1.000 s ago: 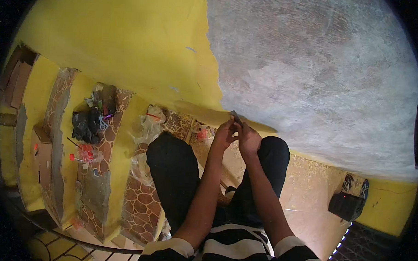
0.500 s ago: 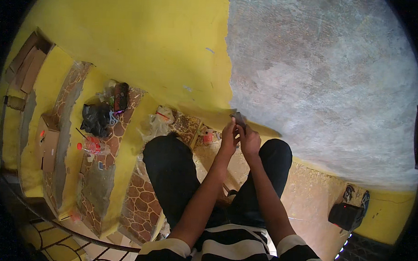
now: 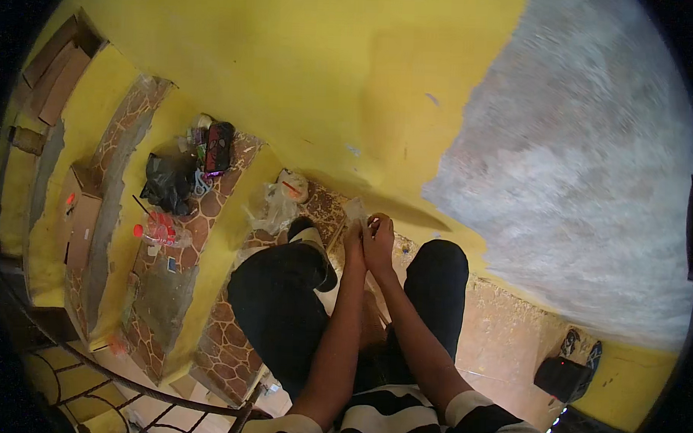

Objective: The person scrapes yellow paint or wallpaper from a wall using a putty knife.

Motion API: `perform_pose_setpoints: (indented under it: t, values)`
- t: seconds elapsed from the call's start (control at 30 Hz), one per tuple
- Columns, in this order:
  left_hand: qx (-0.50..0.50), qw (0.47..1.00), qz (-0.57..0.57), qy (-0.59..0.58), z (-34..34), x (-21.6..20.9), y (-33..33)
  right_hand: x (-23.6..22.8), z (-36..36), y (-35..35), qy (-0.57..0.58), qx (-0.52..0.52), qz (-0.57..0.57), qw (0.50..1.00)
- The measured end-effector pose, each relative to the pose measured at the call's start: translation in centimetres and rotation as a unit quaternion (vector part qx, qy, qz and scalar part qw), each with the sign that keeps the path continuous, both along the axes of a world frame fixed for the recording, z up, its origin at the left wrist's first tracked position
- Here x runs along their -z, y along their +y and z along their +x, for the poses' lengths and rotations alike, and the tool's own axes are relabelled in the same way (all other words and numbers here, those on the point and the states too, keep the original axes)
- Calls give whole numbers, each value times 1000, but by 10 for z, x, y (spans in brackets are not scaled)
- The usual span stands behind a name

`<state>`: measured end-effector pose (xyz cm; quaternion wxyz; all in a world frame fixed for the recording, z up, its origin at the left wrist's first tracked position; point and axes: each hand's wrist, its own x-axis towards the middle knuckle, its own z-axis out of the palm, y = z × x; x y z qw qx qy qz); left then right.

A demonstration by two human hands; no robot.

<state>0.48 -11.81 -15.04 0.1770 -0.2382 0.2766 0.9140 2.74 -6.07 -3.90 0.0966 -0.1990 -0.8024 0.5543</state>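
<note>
My two hands are close together above my lap, by the foot of the yellow wall [image 3: 305,78]. A small pale, flat piece [image 3: 354,208] stands up from the closed fingers of my left hand [image 3: 352,238]; its material is not clear. Pressed alongside, my right hand [image 3: 379,247] has its fingers curled, and what they hold, if anything, is hidden. My right shoe [image 3: 426,243] cannot be made out clearly, while my left shoe [image 3: 315,250] rests beside the lowest step.
Tiled steps [image 3: 228,338] rise on the left, carrying a red-capped bottle [image 3: 163,231], black plastic bag [image 3: 168,181], blue-handled scissors [image 3: 202,184] and cardboard box [image 3: 83,219]. A clear plastic bag [image 3: 274,206] lies nearer. Grey bare wall [image 3: 562,163] and a black box-shaped device [image 3: 562,378] are right.
Both hands have come down and left, away from the wall. The dark flat piece seen in them no longer shows; a pale piece does. The view has shifted, and my left shoe now shows.
</note>
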Motion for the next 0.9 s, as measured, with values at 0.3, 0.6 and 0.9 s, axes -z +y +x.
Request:
perform_pose_setpoints:
  t: [0.3,0.6,0.9]
  values:
    - [-100,933,-237,-252,-35,21,-34,76,-112,-11,30,-216,168,961]
    - [-217,935,-193,-204,-52,40,-52,143,-188,-51,70,-320,281,902]
    - [-265,927,-240,-118,-41,39,-70,103,-191,-94,0,-379,302,875]
